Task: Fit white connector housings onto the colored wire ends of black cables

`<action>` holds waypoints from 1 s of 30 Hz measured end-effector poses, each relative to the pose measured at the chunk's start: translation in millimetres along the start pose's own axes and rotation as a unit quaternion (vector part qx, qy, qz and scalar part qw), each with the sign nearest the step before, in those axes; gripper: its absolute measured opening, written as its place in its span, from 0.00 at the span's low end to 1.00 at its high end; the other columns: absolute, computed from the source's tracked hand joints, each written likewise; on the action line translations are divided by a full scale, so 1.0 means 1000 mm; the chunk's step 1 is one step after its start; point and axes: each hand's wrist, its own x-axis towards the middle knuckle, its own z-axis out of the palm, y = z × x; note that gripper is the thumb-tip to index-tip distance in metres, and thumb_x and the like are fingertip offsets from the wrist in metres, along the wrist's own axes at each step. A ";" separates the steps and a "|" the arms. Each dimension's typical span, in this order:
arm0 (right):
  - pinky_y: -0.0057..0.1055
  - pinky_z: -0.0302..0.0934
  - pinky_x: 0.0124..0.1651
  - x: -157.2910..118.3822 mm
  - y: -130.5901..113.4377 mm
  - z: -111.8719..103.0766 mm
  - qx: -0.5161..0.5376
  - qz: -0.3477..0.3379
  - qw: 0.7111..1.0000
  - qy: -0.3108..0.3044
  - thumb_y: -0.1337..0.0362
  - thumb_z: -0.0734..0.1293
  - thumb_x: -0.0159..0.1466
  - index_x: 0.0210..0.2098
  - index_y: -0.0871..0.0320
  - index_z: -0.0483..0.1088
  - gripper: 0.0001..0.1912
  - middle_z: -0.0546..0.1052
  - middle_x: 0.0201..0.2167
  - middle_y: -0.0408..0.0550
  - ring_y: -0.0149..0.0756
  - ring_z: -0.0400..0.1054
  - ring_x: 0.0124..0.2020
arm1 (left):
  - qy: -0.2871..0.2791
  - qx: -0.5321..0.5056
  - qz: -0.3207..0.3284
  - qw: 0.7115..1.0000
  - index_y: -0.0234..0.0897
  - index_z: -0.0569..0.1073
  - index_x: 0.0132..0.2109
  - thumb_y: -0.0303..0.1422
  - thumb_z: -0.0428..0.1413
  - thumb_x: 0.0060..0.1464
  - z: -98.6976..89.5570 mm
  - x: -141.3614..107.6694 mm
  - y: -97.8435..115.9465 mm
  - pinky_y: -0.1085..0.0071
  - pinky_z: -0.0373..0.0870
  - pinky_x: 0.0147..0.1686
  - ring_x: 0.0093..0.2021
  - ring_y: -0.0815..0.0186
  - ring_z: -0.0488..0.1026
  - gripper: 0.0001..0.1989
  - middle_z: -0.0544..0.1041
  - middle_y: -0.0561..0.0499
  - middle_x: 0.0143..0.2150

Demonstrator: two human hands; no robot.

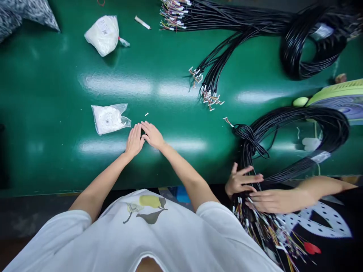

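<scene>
My left hand [135,140] lies flat on the green table [56,158], palm down, holding nothing. Right beside it my right hand [153,135] also rests flat, fingers stretched out and angled toward the left hand, so the fingertips nearly meet. Just left of my left fingertips is a clear plastic bag [107,119] of white small parts with a printed label. A tiny white piece [146,114] sits a little beyond my right fingertips.
A co-worker's hands [272,200] handle a coiled black cable bundle [295,113] at right. More black cables [227,17] with white connectors lie at the back. A tied white bag [103,34], a white marker-like stick [142,22] and a green fan [337,94] are also there.
</scene>
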 end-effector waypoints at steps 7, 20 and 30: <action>0.59 0.24 0.75 -0.048 -0.032 0.022 -0.068 0.113 0.991 0.014 0.36 0.69 0.58 0.72 0.76 0.45 0.61 0.42 0.75 0.72 0.59 0.33 0.77 | 0.004 0.022 0.042 0.999 0.22 0.49 0.73 0.36 0.39 0.68 -0.013 0.061 -0.005 0.52 0.41 0.74 0.77 0.55 0.41 0.33 0.47 0.34 0.77; 0.42 0.39 0.78 0.034 -0.034 0.030 0.189 0.042 0.979 0.069 0.70 0.62 0.64 0.70 0.62 0.58 0.34 0.57 0.73 0.55 0.39 0.46 0.75 | 0.033 -0.259 -0.010 0.965 0.31 0.53 0.73 0.53 0.47 0.63 -0.008 0.011 -0.016 0.54 0.52 0.72 0.72 0.53 0.60 0.40 0.61 0.33 0.72; 0.41 0.54 0.71 0.028 -0.079 0.067 0.485 0.187 0.766 0.378 0.56 0.58 0.69 0.52 0.54 0.74 0.19 0.71 0.62 0.51 0.36 0.64 0.64 | 0.242 -0.544 -0.179 0.783 0.38 0.62 0.68 0.49 0.45 0.67 0.034 0.017 0.024 0.57 0.59 0.69 0.70 0.56 0.63 0.30 0.65 0.36 0.69</action>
